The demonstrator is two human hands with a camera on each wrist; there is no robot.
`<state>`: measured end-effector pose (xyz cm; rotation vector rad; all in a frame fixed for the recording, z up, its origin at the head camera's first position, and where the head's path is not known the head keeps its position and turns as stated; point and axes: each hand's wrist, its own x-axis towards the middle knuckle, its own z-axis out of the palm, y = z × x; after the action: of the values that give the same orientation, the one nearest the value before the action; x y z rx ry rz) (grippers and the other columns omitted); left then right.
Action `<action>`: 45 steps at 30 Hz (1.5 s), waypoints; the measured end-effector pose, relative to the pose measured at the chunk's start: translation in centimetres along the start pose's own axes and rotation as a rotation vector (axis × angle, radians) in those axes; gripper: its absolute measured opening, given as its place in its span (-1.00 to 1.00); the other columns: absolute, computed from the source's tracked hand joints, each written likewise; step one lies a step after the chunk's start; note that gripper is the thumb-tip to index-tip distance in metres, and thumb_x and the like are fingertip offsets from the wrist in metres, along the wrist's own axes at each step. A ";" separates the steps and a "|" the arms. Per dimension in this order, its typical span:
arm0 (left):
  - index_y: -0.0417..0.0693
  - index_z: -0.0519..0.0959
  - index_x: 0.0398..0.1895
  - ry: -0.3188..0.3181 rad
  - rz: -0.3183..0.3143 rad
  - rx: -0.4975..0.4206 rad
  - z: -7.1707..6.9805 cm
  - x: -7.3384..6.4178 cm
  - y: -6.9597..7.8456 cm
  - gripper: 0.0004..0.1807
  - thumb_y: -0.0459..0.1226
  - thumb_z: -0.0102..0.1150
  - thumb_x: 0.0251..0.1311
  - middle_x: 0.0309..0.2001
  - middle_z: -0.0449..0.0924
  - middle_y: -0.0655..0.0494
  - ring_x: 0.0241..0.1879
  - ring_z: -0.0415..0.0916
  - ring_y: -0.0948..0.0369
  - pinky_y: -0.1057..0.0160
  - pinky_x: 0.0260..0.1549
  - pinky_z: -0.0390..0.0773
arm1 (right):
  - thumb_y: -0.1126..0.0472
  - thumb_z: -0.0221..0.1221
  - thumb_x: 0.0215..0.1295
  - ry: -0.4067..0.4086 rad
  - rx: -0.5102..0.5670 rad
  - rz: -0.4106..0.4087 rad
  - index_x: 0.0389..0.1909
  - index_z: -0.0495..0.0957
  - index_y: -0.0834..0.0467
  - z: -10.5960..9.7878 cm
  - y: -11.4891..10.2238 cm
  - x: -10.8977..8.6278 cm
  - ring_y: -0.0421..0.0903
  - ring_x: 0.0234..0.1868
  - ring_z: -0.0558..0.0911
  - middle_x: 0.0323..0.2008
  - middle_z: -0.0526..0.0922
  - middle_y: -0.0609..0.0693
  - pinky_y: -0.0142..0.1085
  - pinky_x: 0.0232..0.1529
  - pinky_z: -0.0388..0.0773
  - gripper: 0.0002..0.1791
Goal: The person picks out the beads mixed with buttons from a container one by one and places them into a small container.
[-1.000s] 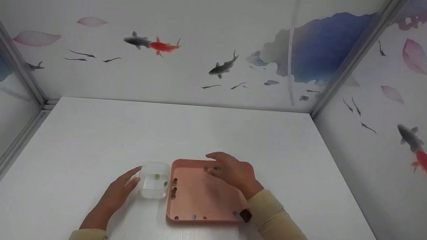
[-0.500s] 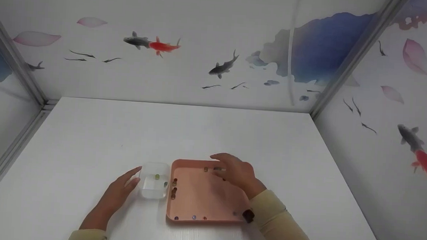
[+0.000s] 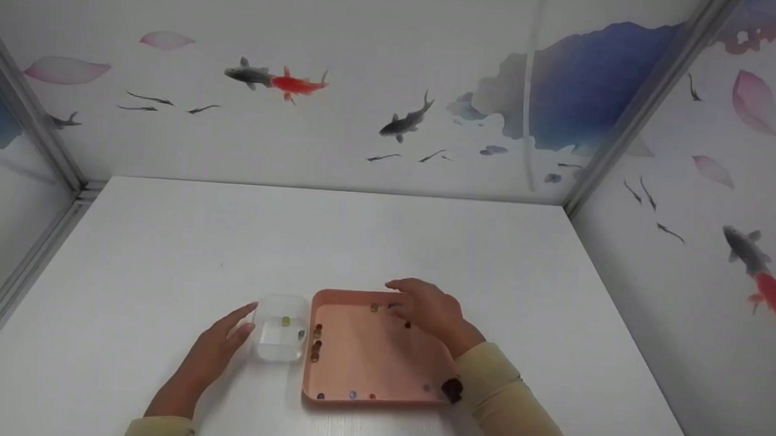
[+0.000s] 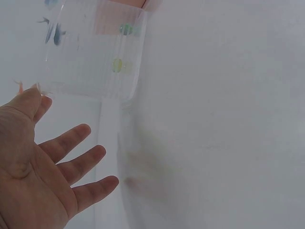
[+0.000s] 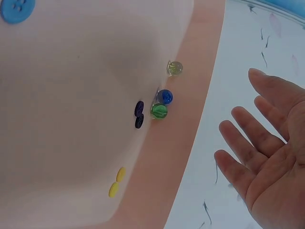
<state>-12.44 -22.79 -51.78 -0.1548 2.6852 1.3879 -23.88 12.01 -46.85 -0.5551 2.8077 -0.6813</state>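
Observation:
A clear plastic box (image 3: 279, 353) holds a yellow-green marble (image 4: 117, 66) and a green marble (image 4: 126, 29). My left hand (image 3: 222, 343) is at its left side, fingers spread and fairly straight, the thumb and forefinger tips at the box's edge. Over the far right part of the salmon-coloured tray (image 3: 366, 358) hovers my right hand (image 3: 426, 311), fingers loosely extended with nothing held. Near it in the right wrist view lie a clear yellowish marble (image 5: 175, 68), a blue marble (image 5: 165, 97) and a green marble (image 5: 159, 111) along the tray wall.
Two dark buttons (image 5: 138, 114), two yellow buttons (image 5: 117, 181) and a light blue button (image 5: 17, 9) lie in the tray. Several small pieces line its left side (image 3: 316, 345) and near edge (image 3: 353, 394). White panels with printed fish surround the white table (image 3: 225, 235).
My right hand has shifted slightly to the right over the tray, and a dark piece beneath it has come into view. The left hand and the box have stayed in place.

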 end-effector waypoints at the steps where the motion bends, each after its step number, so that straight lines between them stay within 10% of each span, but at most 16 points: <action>1: 0.03 0.17 0.48 -0.007 -0.005 0.000 0.0 0.0 0.0 -0.42 -0.01 -0.15 0.48 0.46 0.09 -0.18 0.44 -0.04 -0.22 -0.27 0.35 -0.01 | 0.07 0.25 0.29 -0.003 0.010 0.001 0.25 0.48 -0.13 0.0 0.1 0.0 0.02 0.30 0.43 0.29 0.46 -0.06 0.04 0.14 0.46 -0.51; 8: 0.07 0.14 0.50 -0.019 -0.011 0.005 -0.1 0.1 -0.2 -0.28 0.20 -0.21 0.40 0.47 0.06 -0.18 0.44 -0.06 -0.23 -0.29 0.34 -0.02 | 0.09 0.25 0.30 0.003 0.078 -0.004 0.24 0.50 -0.08 0.2 0.6 0.3 0.05 0.23 0.49 0.25 0.50 0.00 0.07 0.13 0.46 -0.53; 45: -0.01 0.19 0.47 0.015 0.016 0.029 0.0 -0.1 0.2 -0.41 0.00 -0.16 0.48 0.44 0.14 -0.19 0.43 0.01 -0.22 -0.27 0.34 0.01 | 0.15 0.23 0.31 -0.038 0.143 0.038 0.14 0.59 0.00 0.6 1.9 1.6 0.01 0.21 0.51 0.14 0.59 -0.02 -0.01 0.18 0.45 -0.63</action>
<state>-12.33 -22.70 -51.57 -0.1418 2.7236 1.3571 -25.80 12.66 -48.44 -0.4819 2.7004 -0.8467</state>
